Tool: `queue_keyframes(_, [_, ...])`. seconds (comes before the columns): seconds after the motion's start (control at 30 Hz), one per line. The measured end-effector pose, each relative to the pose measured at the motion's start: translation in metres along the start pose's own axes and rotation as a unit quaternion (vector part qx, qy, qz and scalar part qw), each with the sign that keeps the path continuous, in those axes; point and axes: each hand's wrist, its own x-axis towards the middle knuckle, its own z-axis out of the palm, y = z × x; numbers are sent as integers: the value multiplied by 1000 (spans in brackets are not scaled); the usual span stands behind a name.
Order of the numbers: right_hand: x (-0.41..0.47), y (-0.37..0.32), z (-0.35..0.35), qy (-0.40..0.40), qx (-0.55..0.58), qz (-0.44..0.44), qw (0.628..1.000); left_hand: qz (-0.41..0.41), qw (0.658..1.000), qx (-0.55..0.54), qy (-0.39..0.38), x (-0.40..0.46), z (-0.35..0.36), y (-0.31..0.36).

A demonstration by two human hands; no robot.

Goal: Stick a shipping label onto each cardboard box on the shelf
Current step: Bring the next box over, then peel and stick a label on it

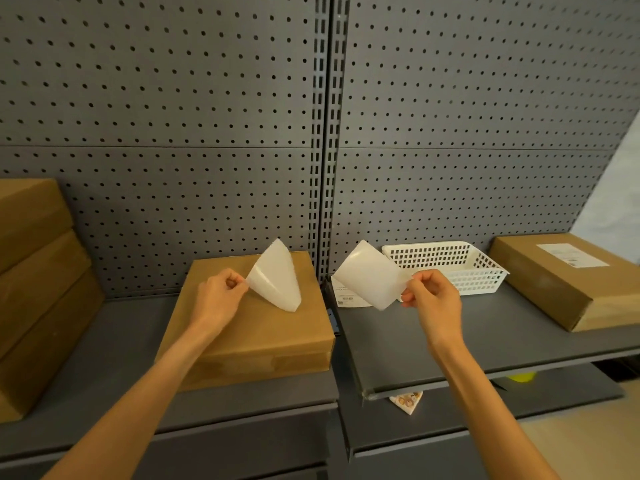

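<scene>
A curled white sheet (277, 277) is pinched at its corner by the left hand (220, 294) above the unlabelled cardboard box (249, 327); a 2nd sheet (370, 277) is pinched by the right hand (433, 299), right of that box. Both are judged thin, limp and tacky, best held by edges. Open box top is offered

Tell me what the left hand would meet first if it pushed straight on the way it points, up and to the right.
Probably the curled white sheet the left hand pinches, then the middle cardboard box; depth is unclear.
</scene>
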Motion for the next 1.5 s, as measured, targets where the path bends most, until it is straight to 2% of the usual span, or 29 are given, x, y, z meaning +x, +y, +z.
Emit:
queue_keyframes(0.27, [4, 10, -6, -20, -24, -7, 999, 33, 999, -6, -18, -2, 3, 9])
queue_keyframes(0.47, [5, 16, -21, -51, -64, -12, 997, 99, 993, -34, -46, 2, 26, 59])
queue_keyframes(0.7, [11, 29, -51, -62, -98, 3, 993, 170, 977, -74, -106, 14, 84, 136])
queue_keyframes(1.0, [26, 37, -90, -20, -122, 18, 992, 227, 959, -76, -149, 25, 164, 204])
queue_keyframes(1.37, [38, 44, -120, 12, -139, 39, 989, 221, 954, -35, -201, 39, 217, 190])
queue_keyframes(1.5, [42, 45, -125, 21, -145, 48, 988, 208, 959, -8, -193, 41, 223, 183])
